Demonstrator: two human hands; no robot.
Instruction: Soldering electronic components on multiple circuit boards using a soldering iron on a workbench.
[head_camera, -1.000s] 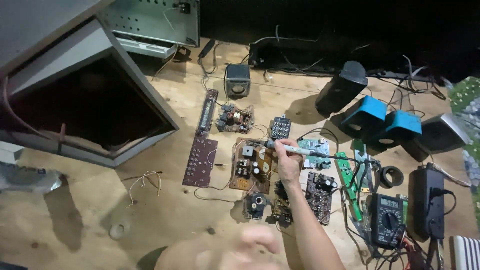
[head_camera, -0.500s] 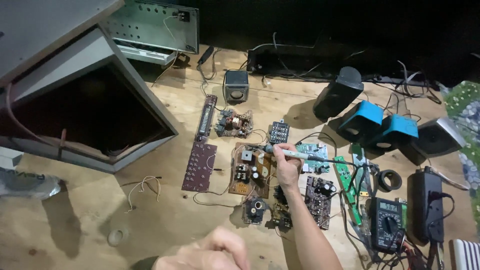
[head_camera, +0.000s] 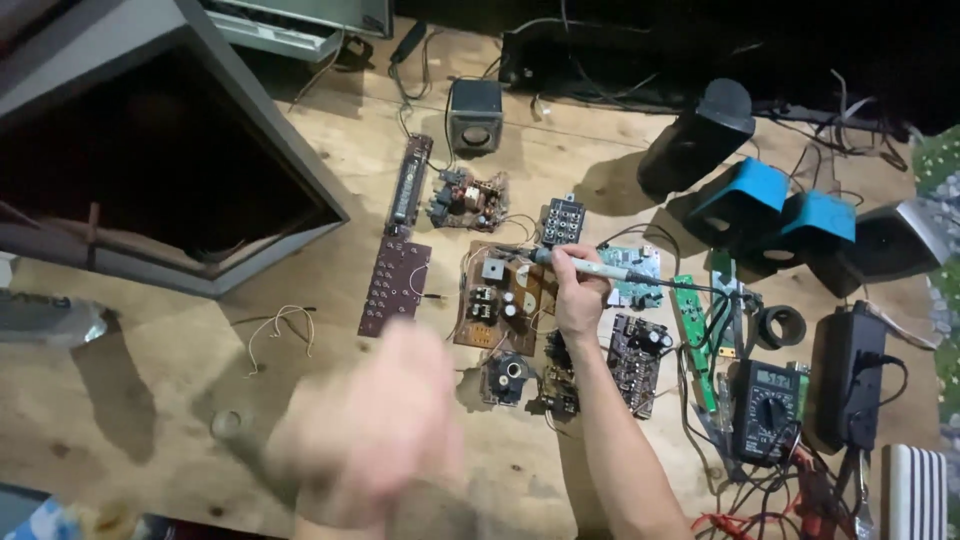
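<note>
Right hand (head_camera: 580, 295) near the middle of the counter (head_camera: 180, 370), fingers pinched around a soldering iron (head_camera: 590, 266) held almost level, tip pointing left and resting over the upper edge of a brown circuit board (head_camera: 500, 295). Left hand (head_camera: 370, 430) close to the camera by the near edge, blurred; cannot tell whether its fingers are spread or closed, nor whether anything is in them. Dark perforated board (head_camera: 395, 285) lying flat just left of the brown one, with a long narrow strip board (head_camera: 410, 185) beyond it toward the far edge. Small grey speaker cube (head_camera: 474, 115) near the far edge, and a small wire-tangled board (head_camera: 468, 200) between it and the brown board. Black connector block (head_camera: 563, 220) just beyond the iron. Green board (head_camera: 690, 325) and a dark populated board (head_camera: 635, 350) right of the hand. Multimeter (head_camera: 765, 405) toward the near right corner, black power adapter (head_camera: 850, 375) beside it. Two blue-faced speakers (head_camera: 770, 205) and a black speaker (head_camera: 700, 135) toward the far right. Large open grey cabinet (head_camera: 200, 130) filling the far left corner. Loose loop of wire (head_camera: 280, 330) on bare wood left of the boards.
</note>
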